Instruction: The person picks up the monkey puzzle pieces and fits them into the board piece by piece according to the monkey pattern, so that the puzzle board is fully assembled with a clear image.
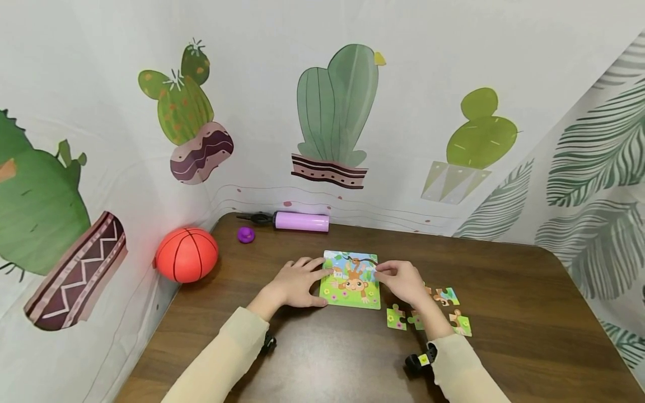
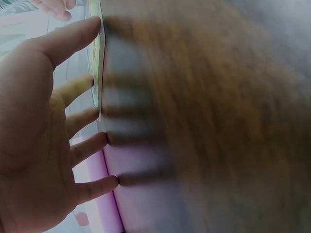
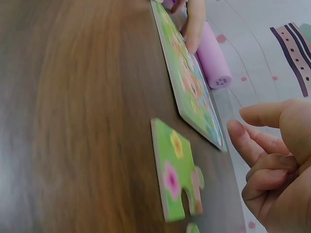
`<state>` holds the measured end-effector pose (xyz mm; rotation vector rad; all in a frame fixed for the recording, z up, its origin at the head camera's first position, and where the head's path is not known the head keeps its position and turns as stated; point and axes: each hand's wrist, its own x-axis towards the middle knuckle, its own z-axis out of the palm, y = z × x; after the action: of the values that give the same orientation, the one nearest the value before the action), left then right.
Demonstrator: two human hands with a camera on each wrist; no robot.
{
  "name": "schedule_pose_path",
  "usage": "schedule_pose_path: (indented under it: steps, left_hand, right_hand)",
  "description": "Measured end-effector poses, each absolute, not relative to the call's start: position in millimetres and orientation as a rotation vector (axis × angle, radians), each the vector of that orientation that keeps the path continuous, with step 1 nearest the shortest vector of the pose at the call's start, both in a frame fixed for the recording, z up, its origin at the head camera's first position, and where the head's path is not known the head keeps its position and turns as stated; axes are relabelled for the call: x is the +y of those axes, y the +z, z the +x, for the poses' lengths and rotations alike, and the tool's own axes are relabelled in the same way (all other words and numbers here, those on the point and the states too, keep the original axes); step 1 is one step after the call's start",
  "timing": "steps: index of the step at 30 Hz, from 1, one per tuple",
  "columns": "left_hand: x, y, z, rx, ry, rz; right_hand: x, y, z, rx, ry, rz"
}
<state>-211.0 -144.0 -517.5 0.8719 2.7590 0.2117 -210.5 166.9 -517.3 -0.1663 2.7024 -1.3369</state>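
A square puzzle board (image 1: 349,300) with a monkey picture lies flat on the table. On its left side rests my left hand (image 1: 297,284), fingers spread, some fingertips over the picture and the thumb at the lower corner. My right hand (image 1: 403,281) is at the board's right edge. In the right wrist view that hand (image 3: 277,160) has thumb and index finger slightly apart, nothing visible between them, and the other fingers curled in. A flowered puzzle piece (image 3: 175,170) lies beside the board. Other loose pieces (image 1: 461,323) lie around my right forearm, which partly covers them.
At the back of the brown table (image 1: 332,352) lie a purple hand pump (image 1: 302,221) and a small purple object (image 1: 246,234). A red ball (image 1: 186,254) with black lines sits at the left edge. A cactus-printed cloth (image 1: 403,33) hangs behind.
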Motion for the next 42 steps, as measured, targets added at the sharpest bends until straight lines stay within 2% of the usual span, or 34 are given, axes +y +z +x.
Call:
schedule_pose_path:
  steps: [14,23,42]
  left_hand:
    - [-143.7,-517.2,-210.0,2.765,0.22,0.862]
    - [-143.3,-518.3,-208.6,2.764,0.239,0.855]
    - [-126.7,-523.4,-206.8,2.791,0.196,0.983]
  right_hand:
    - [223.5,-515.0,-201.4,2.755,-1.343,-0.087]
    - [259.4,-517.6,-187.6,2.798,-1.139,-0.024]
    - [264.7,-518.4,-172.3,2.806,-0.932,-0.008]
